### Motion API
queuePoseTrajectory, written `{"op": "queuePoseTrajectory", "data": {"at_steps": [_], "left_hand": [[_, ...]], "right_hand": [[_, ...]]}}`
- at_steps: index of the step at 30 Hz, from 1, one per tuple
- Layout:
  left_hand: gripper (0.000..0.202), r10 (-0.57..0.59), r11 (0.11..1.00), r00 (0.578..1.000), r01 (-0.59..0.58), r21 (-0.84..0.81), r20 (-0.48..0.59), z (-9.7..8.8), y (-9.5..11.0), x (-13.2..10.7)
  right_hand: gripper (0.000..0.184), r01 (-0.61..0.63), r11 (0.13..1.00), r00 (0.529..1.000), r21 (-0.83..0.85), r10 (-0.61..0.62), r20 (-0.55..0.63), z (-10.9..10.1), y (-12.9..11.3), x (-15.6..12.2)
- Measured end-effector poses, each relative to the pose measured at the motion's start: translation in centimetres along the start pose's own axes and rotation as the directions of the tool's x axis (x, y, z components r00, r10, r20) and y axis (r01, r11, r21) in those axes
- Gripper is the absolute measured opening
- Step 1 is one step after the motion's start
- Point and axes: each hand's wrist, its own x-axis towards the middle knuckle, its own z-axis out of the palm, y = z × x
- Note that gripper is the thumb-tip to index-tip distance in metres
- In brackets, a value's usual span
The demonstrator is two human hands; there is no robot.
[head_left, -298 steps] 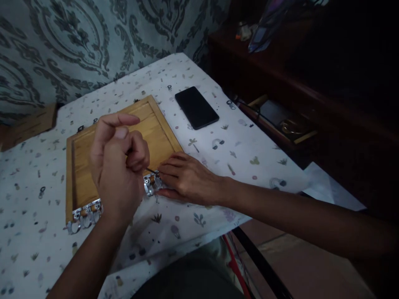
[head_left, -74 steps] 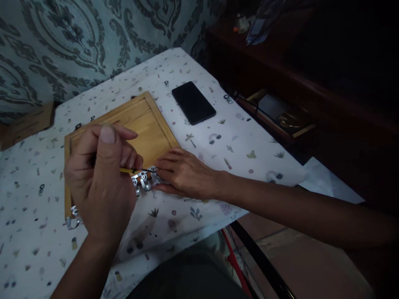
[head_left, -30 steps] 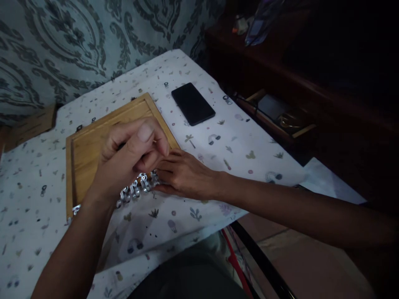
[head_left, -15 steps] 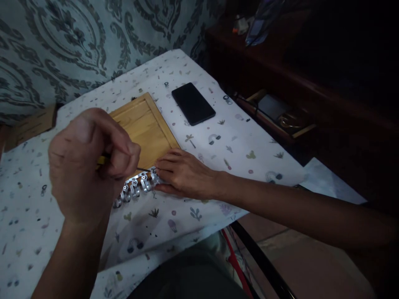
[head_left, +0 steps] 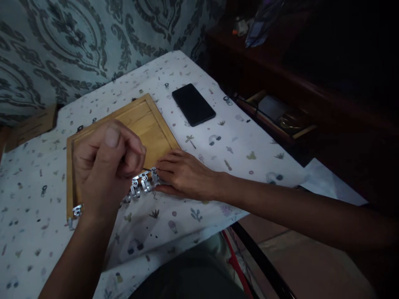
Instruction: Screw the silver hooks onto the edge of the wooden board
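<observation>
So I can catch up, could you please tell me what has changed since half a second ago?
The left hand has turned and shifted right, the thin tool in its grip; the tool's yellow part is now hidden. Nothing was visibly let go. The right hand stays at the metal fittings; wooden board and phone lie as before.

Left hand [head_left: 106, 166], right hand [head_left: 187, 174] and both forearms [head_left: 271, 201] are bare, the worn garment [head_left: 187, 276] dark.

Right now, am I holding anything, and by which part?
Left hand: a slim screwdriver-like tool, held by its rear end, which is hidden. Right hand: at the metal clips; grip unclear.
</observation>
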Motion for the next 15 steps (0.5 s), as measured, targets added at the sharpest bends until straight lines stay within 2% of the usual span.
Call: {"op": "queuePoseTrajectory", "data": {"at_steps": [8,15], "left_hand": [[0.035,-0.029,0.998,1.0,0.028,-0.051,-0.011,-0.03,-0.39,0.07],[0.031,-0.023,0.999,1.0,0.023,-0.026,0.003,-0.03,-0.64,-0.02]], "right_hand": [[0.04,0.01,1.0,1.0,-0.019,-0.011,-0.007,0.13,0.03,-0.01],[0.041,0.009,1.0,1.0,-0.016,-0.009,0.002,0.04,0.05,0.01]]}}
